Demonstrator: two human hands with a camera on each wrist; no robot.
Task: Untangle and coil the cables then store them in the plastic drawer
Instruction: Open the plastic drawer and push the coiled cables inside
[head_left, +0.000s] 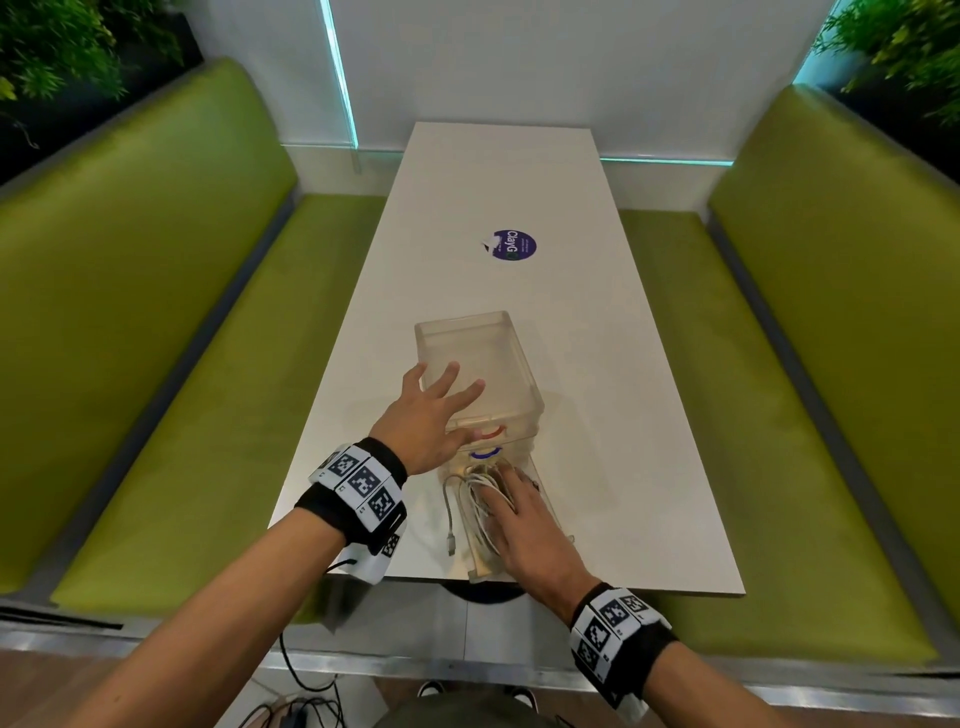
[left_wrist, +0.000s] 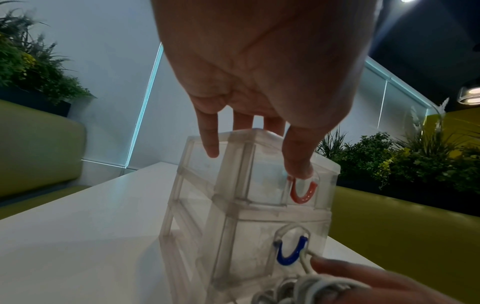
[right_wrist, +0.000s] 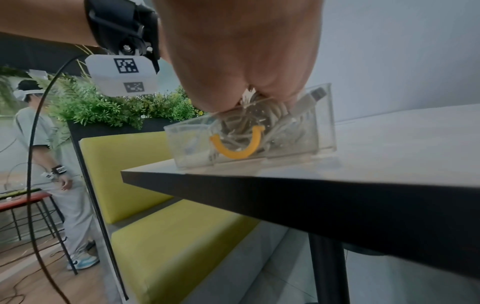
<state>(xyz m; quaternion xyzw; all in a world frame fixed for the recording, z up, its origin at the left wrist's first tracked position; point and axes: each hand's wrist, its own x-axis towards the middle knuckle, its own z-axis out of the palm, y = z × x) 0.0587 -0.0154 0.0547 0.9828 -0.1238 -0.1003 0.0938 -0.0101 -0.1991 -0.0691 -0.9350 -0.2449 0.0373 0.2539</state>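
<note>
A clear plastic drawer unit (head_left: 480, 348) stands on the white table (head_left: 597, 364). My left hand (head_left: 439, 410) rests flat on its top with the fingers spread and straight; the thumb (left_wrist: 298, 162) lies at the red handle (left_wrist: 302, 193), above the blue handle (left_wrist: 291, 253). The bottom drawer (head_left: 480, 571) is pulled out to the table's near edge and has a yellow handle (right_wrist: 237, 144). Coiled white cables (head_left: 462, 499) lie in it, one plug end hanging over the left side. My right hand (head_left: 519, 514) presses palm-down on the coil (right_wrist: 249, 117).
A purple round sticker (head_left: 511, 245) sits mid-table. Green benches (head_left: 182, 338) flank the table on both sides. Black wires (head_left: 306, 696) trail on the floor below. Another person (right_wrist: 52, 164) stands by a small red table in the right wrist view.
</note>
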